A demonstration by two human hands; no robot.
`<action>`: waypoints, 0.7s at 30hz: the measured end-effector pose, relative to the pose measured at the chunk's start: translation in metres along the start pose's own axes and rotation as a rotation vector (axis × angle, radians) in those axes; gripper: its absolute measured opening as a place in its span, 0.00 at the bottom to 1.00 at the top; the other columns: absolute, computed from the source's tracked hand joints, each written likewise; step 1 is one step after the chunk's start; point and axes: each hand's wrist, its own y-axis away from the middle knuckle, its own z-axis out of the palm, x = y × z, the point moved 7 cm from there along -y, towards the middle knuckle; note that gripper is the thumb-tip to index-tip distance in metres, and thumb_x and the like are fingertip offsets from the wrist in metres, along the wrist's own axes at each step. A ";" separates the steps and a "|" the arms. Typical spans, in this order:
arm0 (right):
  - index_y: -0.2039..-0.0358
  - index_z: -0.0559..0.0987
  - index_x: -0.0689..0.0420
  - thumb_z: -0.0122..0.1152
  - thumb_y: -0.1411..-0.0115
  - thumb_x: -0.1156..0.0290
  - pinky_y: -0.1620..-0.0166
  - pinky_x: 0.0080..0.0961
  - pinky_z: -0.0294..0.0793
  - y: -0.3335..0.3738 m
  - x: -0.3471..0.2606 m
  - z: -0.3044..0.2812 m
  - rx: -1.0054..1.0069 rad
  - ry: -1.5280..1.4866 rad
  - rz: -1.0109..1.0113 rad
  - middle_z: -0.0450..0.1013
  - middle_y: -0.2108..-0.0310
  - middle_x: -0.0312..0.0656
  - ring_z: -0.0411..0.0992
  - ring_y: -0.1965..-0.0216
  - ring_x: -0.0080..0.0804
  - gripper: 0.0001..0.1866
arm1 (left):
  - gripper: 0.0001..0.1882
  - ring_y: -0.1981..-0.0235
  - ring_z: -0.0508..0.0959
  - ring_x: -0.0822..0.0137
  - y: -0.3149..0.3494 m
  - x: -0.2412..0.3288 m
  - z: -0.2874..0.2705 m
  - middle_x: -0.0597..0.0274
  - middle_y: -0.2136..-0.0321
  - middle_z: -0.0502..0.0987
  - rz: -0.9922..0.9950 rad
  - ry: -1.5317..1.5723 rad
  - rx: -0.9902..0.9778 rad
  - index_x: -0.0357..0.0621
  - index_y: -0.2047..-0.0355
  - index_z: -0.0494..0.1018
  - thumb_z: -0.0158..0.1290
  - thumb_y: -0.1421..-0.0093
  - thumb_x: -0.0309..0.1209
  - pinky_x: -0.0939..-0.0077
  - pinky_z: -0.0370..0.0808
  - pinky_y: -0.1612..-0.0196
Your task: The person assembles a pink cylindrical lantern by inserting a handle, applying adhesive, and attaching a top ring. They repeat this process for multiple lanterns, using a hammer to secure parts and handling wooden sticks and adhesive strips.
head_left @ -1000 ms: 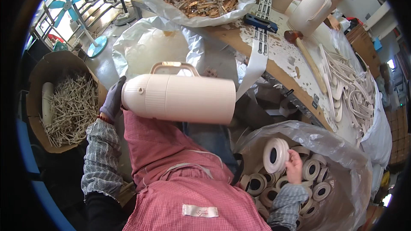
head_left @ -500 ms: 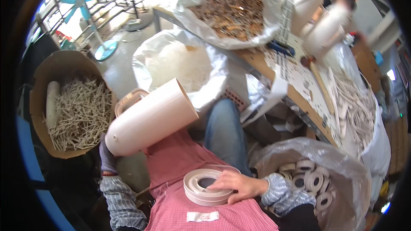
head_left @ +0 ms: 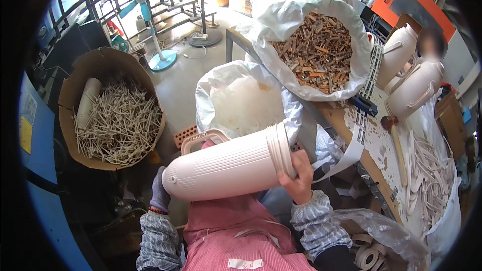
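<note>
A pale pink plastic jug body [head_left: 226,168] with fine ribs and a side handle [head_left: 201,139] lies tilted across the front of my red apron [head_left: 226,228]. My left hand [head_left: 160,190], in a grey glove, cups its closed lower end. Around the other end sits a stepped, ridged collar ring [head_left: 279,148] of the same colour. My bare right hand [head_left: 299,178] grips this ring, thumb on the near side; part of the fingers is hidden behind it. Whether the ring is fully seated I cannot tell.
At the left stands a cardboard box [head_left: 70,120] of thin plastic sticks. White sacks, one with brown scraps [head_left: 316,52], stand ahead. The workbench [head_left: 371,135] at right carries finished-looking jugs [head_left: 414,90], a hammer [head_left: 396,145] and plastic strips. Rings [head_left: 369,258] fill a clear bag below.
The collar ring has gone from my lap to the jug body's open end, my right hand now on it. The jug body has turned nearer level. The whole view has shifted.
</note>
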 end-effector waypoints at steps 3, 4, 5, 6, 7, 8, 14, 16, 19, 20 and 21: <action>0.62 0.80 0.62 0.72 0.59 0.69 0.70 0.33 0.69 -0.009 -0.036 -0.006 -0.068 0.005 -0.221 0.71 0.73 0.41 0.67 0.74 0.40 0.22 | 0.13 0.64 0.80 0.66 0.034 0.038 0.035 0.59 0.65 0.80 0.510 -1.252 -0.240 0.43 0.54 0.73 0.54 0.39 0.30 0.71 0.76 0.59; 0.63 0.81 0.61 0.73 0.60 0.68 0.71 0.33 0.69 -0.011 -0.048 -0.009 -0.115 0.003 -0.253 0.71 0.74 0.41 0.67 0.74 0.39 0.21 | 0.15 0.63 0.80 0.66 0.030 0.032 0.038 0.58 0.65 0.80 0.543 -1.269 -0.345 0.44 0.53 0.72 0.55 0.41 0.28 0.71 0.76 0.58; 0.64 0.81 0.61 0.74 0.60 0.68 0.72 0.33 0.69 -0.013 -0.062 -0.011 -0.156 -0.002 -0.289 0.71 0.74 0.40 0.66 0.75 0.39 0.21 | 0.18 0.62 0.80 0.65 0.026 0.027 0.035 0.57 0.64 0.80 0.582 -1.287 -0.447 0.44 0.51 0.71 0.56 0.42 0.26 0.71 0.76 0.57; 0.65 0.82 0.60 0.76 0.61 0.66 0.73 0.31 0.68 -0.012 -0.071 -0.011 -0.175 -0.023 -0.303 0.72 0.75 0.40 0.66 0.75 0.38 0.21 | 0.20 0.61 0.80 0.64 0.022 0.024 0.029 0.56 0.64 0.79 0.622 -1.309 -0.541 0.45 0.49 0.71 0.56 0.44 0.23 0.71 0.77 0.56; 0.65 0.82 0.60 0.76 0.61 0.66 0.73 0.31 0.68 -0.009 -0.071 -0.012 -0.171 -0.022 -0.289 0.72 0.75 0.40 0.66 0.75 0.38 0.22 | 0.19 0.60 0.80 0.64 0.008 0.021 0.011 0.57 0.64 0.80 0.462 -1.130 -0.476 0.44 0.50 0.71 0.56 0.43 0.25 0.72 0.76 0.55; 0.65 0.82 0.60 0.76 0.61 0.66 0.73 0.31 0.68 -0.005 -0.069 -0.012 -0.166 -0.021 -0.274 0.72 0.75 0.40 0.66 0.75 0.38 0.22 | 0.17 0.59 0.79 0.64 -0.003 0.015 -0.008 0.57 0.64 0.80 0.303 -0.951 -0.411 0.44 0.51 0.72 0.55 0.42 0.27 0.72 0.76 0.55; 0.55 0.78 0.63 0.60 0.38 0.59 0.62 0.25 0.74 0.064 0.081 0.013 0.210 -0.750 0.757 0.77 0.63 0.40 0.75 0.64 0.28 0.20 | 0.15 0.57 0.74 0.62 0.075 0.155 0.110 0.53 0.58 0.74 0.969 -0.682 -0.092 0.31 0.59 0.73 0.44 0.35 0.33 0.67 0.70 0.51; 0.53 0.77 0.60 0.50 0.31 0.54 0.57 0.26 0.75 0.103 0.142 0.055 0.028 -1.034 1.063 0.77 0.58 0.42 0.75 0.59 0.28 0.21 | 0.14 0.61 0.74 0.52 0.170 0.195 0.214 0.49 0.64 0.74 1.376 -1.058 -0.266 0.31 0.65 0.72 0.44 0.38 0.32 0.47 0.72 0.58; 0.47 0.74 0.59 0.48 0.31 0.54 0.44 0.33 0.69 0.155 0.158 0.116 -0.319 -1.331 1.377 0.75 0.52 0.39 0.73 0.52 0.31 0.23 | 0.08 0.64 0.78 0.45 0.253 0.200 0.290 0.44 0.64 0.77 1.605 -1.305 -0.850 0.38 0.64 0.75 0.53 0.43 0.28 0.56 0.77 0.59; 0.49 0.75 0.60 0.49 0.31 0.52 0.47 0.30 0.70 0.173 0.171 0.095 -0.347 -0.905 1.400 0.76 0.54 0.37 0.73 0.54 0.29 0.24 | 0.08 0.65 0.79 0.42 0.264 0.187 0.313 0.42 0.64 0.78 1.684 -1.355 -1.066 0.40 0.64 0.76 0.57 0.45 0.27 0.59 0.79 0.59; 0.50 0.76 0.61 0.53 0.33 0.55 0.50 0.27 0.72 0.161 0.167 0.089 -0.495 -0.696 1.182 0.76 0.55 0.38 0.73 0.55 0.28 0.22 | 0.10 0.63 0.79 0.44 0.264 0.190 0.329 0.43 0.61 0.77 1.604 -1.381 -1.132 0.41 0.61 0.77 0.56 0.44 0.27 0.59 0.78 0.59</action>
